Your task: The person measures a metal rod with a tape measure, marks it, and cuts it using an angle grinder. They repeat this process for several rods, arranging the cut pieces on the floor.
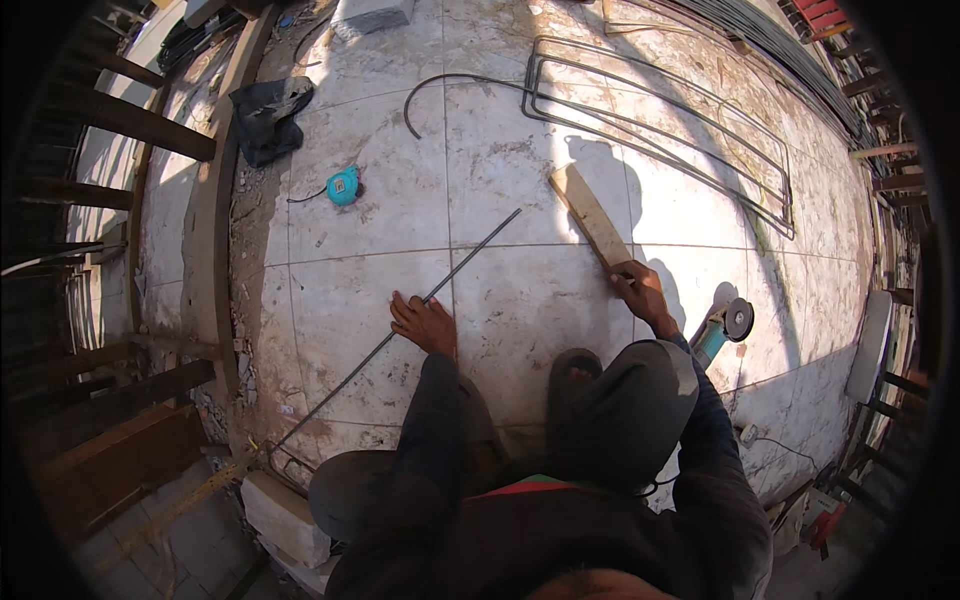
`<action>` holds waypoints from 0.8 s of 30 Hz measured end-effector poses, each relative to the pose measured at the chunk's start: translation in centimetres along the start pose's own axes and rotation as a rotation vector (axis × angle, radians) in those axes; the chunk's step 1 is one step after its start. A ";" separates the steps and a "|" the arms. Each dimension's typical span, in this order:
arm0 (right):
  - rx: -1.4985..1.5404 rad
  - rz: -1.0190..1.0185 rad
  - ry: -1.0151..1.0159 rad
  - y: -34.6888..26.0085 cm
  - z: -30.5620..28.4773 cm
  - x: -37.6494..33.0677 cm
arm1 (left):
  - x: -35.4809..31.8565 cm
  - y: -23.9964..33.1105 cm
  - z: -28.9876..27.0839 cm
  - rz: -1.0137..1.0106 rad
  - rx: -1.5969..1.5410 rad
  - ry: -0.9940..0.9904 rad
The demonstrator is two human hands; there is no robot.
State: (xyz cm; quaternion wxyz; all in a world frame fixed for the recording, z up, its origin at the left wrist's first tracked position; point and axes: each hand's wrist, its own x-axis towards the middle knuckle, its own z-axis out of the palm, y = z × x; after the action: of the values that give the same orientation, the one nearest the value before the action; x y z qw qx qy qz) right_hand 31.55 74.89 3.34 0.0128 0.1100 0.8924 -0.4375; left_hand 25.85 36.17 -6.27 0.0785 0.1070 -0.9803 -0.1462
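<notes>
My left hand (423, 324) is on a thin steel rod (352, 374), its fingers over the rod and holding it against the floor. The rod runs diagonally from the lower left up past the hand. My right hand (643, 294) grips the near end of a short, narrow wooden board (590, 213), which tilts up and to the left and casts a shadow beside it. The undersides of both hands are hidden. Near my right forearm lies a teal angle grinder (713, 340) with a dark disc.
A teal tape measure (343, 186) and a crumpled black bag (270, 118) lie at the left. Bent steel rod frames (660, 130) lie at the far right, before a bundle of long rods (780, 65). A wooden beam (212, 250) edges the tiled floor; a pale block (285, 515) sits lower left.
</notes>
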 end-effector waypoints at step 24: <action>-0.309 -0.392 0.076 -4.7 3.9 13.7 | 0.1 2.8 1.3 -0.051 0.144 -0.650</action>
State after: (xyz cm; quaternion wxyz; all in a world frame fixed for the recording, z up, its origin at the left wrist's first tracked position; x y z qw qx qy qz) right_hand 16.94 71.57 2.90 -0.0892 -0.0519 0.9528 -0.2855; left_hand 24.98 39.14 -6.63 -0.2496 0.0845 -0.9589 -0.1048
